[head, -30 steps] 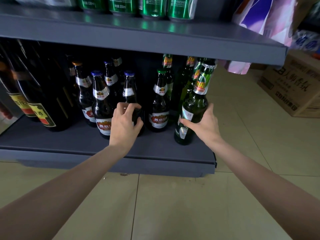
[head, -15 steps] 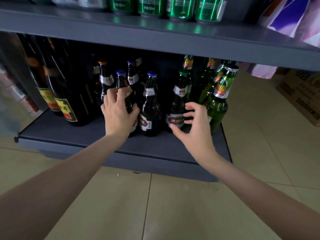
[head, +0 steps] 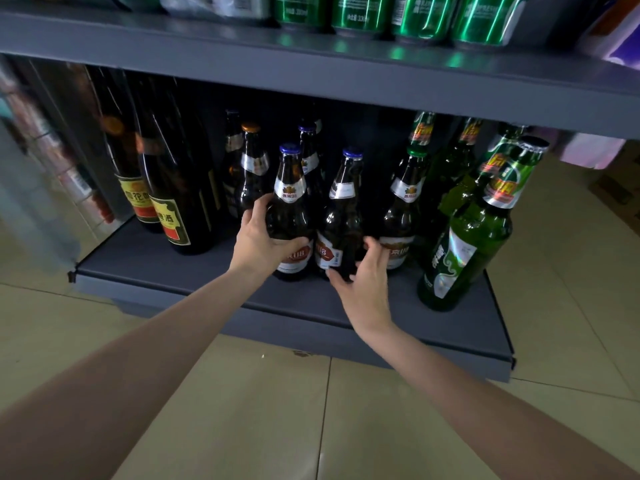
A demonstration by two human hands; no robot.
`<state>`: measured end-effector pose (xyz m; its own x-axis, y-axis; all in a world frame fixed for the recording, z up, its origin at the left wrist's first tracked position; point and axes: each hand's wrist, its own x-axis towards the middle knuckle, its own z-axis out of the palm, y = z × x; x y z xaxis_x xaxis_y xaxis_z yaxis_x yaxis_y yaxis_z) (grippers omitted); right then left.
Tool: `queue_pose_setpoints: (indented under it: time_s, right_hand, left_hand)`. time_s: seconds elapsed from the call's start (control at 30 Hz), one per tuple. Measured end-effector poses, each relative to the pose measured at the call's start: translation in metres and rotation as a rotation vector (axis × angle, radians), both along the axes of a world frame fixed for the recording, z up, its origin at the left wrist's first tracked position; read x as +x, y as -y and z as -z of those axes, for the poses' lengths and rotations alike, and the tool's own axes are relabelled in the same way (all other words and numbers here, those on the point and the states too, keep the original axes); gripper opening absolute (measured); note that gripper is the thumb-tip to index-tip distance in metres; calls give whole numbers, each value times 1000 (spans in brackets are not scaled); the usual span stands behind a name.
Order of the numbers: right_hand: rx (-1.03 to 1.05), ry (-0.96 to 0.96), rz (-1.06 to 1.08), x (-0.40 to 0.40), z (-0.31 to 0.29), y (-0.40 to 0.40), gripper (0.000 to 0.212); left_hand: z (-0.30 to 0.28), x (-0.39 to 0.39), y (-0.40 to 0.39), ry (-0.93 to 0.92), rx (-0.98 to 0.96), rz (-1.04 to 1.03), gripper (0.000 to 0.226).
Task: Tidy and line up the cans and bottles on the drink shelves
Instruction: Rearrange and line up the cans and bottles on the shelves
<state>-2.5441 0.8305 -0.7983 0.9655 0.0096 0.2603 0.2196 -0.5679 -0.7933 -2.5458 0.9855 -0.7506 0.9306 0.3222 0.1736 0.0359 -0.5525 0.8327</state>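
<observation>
On the bottom shelf (head: 194,275) stand several dark beer bottles with blue caps and several green ones. My left hand (head: 258,237) grips the body of the front left brown bottle (head: 290,209). My right hand (head: 363,282) curls around the base of the brown bottle beside it (head: 341,216), thumb by the label and fingers behind; whether it grips is not plain. A third brown bottle (head: 403,206) stands just right of that. A green bottle (head: 474,233) leans at the shelf's front right.
Tall dark bottles with yellow and red labels (head: 173,188) fill the shelf's left side. Green cans (head: 422,15) line the upper shelf (head: 311,74). Pale floor tiles (head: 242,410) lie below, and a cardboard box (head: 620,188) sits far right.
My right hand let go of the green bottle and moved left to the second brown bottle. My left hand shifted from that bottle to the front left one. The view swung left.
</observation>
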Motion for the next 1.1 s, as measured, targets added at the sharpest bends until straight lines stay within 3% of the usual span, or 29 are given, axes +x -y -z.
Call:
queue_pose_setpoints:
  time_s: [0.2, 0.57, 0.9, 1.1]
  right_hand:
    - [31, -11, 298, 7, 0, -33, 60]
    - [-88, -42, 401, 36, 4, -55, 62]
    - [-141, -21, 338, 51, 4, -48, 59]
    - [-67, 110, 84, 34, 8, -23, 58]
  left_hand:
    - [-1, -2, -1, 19, 0, -15, 84]
    - [-1, -4, -8, 5, 72, 18, 88]
    - [6, -1, -13, 60, 118, 21, 86]
    - [6, -2, -15, 60, 140, 46, 86]
